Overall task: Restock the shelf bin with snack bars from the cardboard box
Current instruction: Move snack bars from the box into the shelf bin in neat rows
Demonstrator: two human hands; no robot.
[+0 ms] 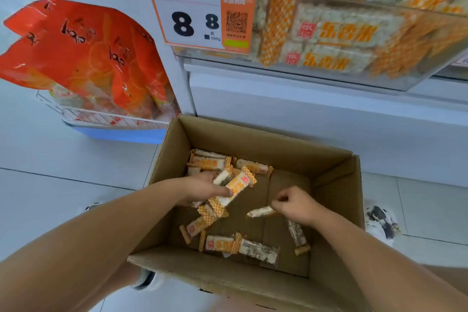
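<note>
Two bare forearms, nearest the camera, reach down into the cardboard box (331, 210), which stands open on the tiled floor (63, 185).

Left hand (202, 189): fingers curled round several snack bars at once, the topmost held bar (234, 189) lying slanted, orange checked ends showing.

Right hand (295, 206): fingertips pinching one end of a single bar (260, 211), the rest of it jutting left just above the box bottom.

Loose snack bars (220, 243): scattered along the near wall of the box; a further heap (215, 163) lies against the far left corner, just beyond the left hand. Much of the brown box bottom is bare.

Beyond the box: white shelf base. Above it, the clear shelf bin (379, 78), stacked with the same orange-and-white bars, at upper right.

Price tag (202, 18): fixed at the bin's left front, reading 8 8.

Far left: red snack bags (81, 53) in a white wire basket (106, 118).
</note>
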